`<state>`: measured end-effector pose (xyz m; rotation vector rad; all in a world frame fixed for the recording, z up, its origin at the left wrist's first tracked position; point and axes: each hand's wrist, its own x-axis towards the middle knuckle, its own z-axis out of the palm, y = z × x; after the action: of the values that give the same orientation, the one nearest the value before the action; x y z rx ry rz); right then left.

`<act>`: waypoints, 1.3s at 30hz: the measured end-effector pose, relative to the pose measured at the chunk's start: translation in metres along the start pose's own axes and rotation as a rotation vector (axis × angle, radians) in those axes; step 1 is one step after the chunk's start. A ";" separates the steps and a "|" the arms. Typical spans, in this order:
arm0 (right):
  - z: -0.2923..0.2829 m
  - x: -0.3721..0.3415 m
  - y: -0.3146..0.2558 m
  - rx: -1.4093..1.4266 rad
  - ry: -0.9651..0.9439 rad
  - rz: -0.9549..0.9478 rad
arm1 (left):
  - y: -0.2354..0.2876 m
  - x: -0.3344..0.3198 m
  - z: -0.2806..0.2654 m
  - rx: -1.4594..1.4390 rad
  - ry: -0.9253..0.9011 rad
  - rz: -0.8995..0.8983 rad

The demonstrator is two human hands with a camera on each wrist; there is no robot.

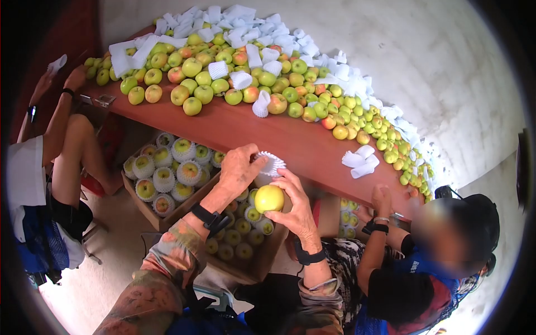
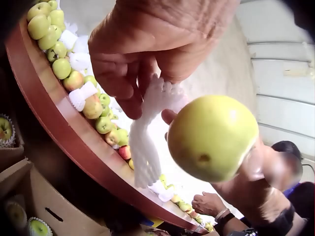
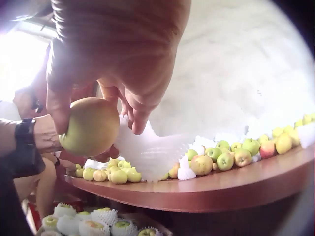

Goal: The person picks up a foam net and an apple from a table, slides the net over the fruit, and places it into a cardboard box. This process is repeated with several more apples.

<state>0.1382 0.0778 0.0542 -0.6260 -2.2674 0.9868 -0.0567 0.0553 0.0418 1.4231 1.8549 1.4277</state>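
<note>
My left hand [image 1: 239, 168] pinches a white foam net sleeve [image 1: 271, 163] between thumb and fingers. In the left wrist view the sleeve [image 2: 146, 152] hangs down with its mouth spread. Close below and to the right, my right hand [image 1: 296, 207] grips a yellow-green apple [image 1: 269, 199] between thumb and fingers. Its other fingertips reach the sleeve's edge, as the right wrist view shows, where the apple [image 3: 91, 129] sits beside the sleeve [image 3: 147, 153]. The apple is bare, outside the sleeve.
A red-brown table [image 1: 223, 134] carries a long heap of apples [image 1: 192, 67] and loose foam sleeves [image 1: 240, 19]. Below its edge stand cardboard boxes of sleeved apples [image 1: 181, 146] and more apples [image 1: 243, 229]. One person [image 1: 42, 195] sits at left, another [image 1: 407, 279] at right.
</note>
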 end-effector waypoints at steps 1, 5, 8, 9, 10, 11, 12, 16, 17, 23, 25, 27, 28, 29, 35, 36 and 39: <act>0.001 -0.002 0.006 0.147 0.040 0.043 | 0.003 -0.001 -0.001 0.009 0.047 -0.009; 0.003 -0.010 0.021 0.692 0.191 0.290 | 0.006 -0.003 0.004 0.029 0.167 0.030; 0.010 -0.012 0.026 0.818 0.301 0.263 | 0.007 -0.006 0.008 0.095 0.160 0.048; 0.010 -0.013 0.027 0.855 0.328 0.263 | 0.007 -0.006 0.009 0.112 0.167 0.065; 0.011 -0.013 0.030 0.798 0.340 0.222 | 0.007 -0.006 0.011 0.131 0.169 0.083; 0.011 -0.013 0.031 0.834 0.359 0.229 | 0.005 -0.006 0.013 0.150 0.171 0.101; 0.011 -0.013 0.030 0.871 0.377 0.236 | 0.004 -0.006 0.014 0.169 0.175 0.118; 0.015 -0.010 0.018 0.893 0.503 0.280 | 0.003 -0.007 0.024 0.208 0.159 0.138; 0.016 -0.011 0.019 0.910 0.496 0.290 | 0.005 -0.007 0.025 0.216 0.139 0.134; 0.027 -0.015 0.033 0.979 0.428 0.277 | 0.004 -0.011 0.042 0.340 0.086 0.138; 0.027 -0.013 0.032 1.071 0.389 0.264 | 0.003 -0.012 0.044 0.386 0.068 0.121; 0.029 -0.011 0.034 1.155 0.354 0.267 | 0.004 -0.010 0.042 0.392 0.044 0.082; 0.029 -0.011 0.038 1.189 0.338 0.275 | 0.005 -0.009 0.041 0.393 0.031 0.063; 0.029 -0.010 0.041 1.221 0.323 0.281 | 0.006 -0.009 0.041 0.394 0.033 0.060; 0.035 -0.009 0.041 1.135 0.349 0.281 | 0.013 -0.013 0.040 0.344 0.057 0.098; 0.037 -0.010 0.045 1.033 0.342 0.258 | 0.015 -0.015 0.040 0.341 0.055 0.117; 0.031 -0.013 0.063 1.257 0.312 0.284 | 0.014 -0.016 0.039 0.322 0.086 0.145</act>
<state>0.1380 0.0935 -0.0158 -0.4493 -0.9464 1.9676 -0.0132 0.0591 0.0347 1.7023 2.1502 1.3162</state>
